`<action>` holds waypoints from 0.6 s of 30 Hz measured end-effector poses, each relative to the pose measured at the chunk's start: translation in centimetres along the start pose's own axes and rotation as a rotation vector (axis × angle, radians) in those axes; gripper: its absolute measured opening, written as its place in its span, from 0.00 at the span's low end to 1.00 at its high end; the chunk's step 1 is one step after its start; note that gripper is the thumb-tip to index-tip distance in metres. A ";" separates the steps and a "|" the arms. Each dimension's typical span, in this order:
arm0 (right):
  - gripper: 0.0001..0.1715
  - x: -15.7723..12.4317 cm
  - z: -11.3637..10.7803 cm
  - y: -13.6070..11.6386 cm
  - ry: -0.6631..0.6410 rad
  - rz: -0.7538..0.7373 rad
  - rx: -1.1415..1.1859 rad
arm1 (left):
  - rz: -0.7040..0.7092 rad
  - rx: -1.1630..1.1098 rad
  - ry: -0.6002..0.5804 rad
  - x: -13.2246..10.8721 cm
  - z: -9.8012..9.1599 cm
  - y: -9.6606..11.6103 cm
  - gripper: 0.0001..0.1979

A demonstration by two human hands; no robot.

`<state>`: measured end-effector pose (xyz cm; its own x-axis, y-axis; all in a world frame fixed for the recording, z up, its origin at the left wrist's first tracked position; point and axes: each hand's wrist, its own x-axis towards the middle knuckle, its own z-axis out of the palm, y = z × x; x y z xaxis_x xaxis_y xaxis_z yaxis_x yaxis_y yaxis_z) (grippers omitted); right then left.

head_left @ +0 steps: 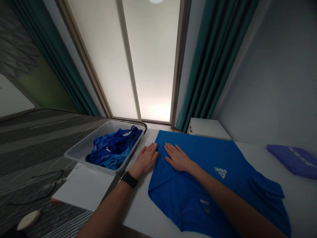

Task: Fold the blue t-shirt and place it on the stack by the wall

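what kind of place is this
Likely a bedroom or hotel-type room: teal curtains beside a tall window, a blue shirt flat on a white table, a grey bin of blue clothes.

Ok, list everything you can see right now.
T-shirt: one, blue, spread flat on the table.
table: one, white, in front of the window.
bin: one, grey, left of the T-shirt.
clothes: a heap, blue, in the bin.
folded garment: one, purple-blue, far right on the table.
cabinet: one, white, behind the table.
curtains: two, teal, flanking the window.
watch: one, black, left wrist.
left hand: flat, at the T-shirt's edge.
right hand: flat on the T-shirt.
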<state>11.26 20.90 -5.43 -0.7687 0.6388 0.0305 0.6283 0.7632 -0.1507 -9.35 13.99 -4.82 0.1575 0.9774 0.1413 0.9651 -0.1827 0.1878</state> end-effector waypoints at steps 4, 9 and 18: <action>0.41 -0.1 -0.2 -0.1 -0.017 0.008 0.014 | -0.029 -0.056 0.076 0.3 -0.4 -2.1 0.25; 0.41 0.0 -0.4 -0.1 -0.005 0.019 0.017 | 0.152 -0.122 0.022 0.3 -0.6 -1.4 0.27; 0.36 -0.8 -0.4 -2.8 0.057 -0.113 0.019 | 0.114 -0.031 -0.071 0.2 0.1 -1.1 0.29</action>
<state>10.14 18.25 -4.62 -0.8263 0.5535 0.1043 0.5350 0.8292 -0.1621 -10.37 14.41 -5.08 0.2815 0.9549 0.0941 0.9333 -0.2953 0.2043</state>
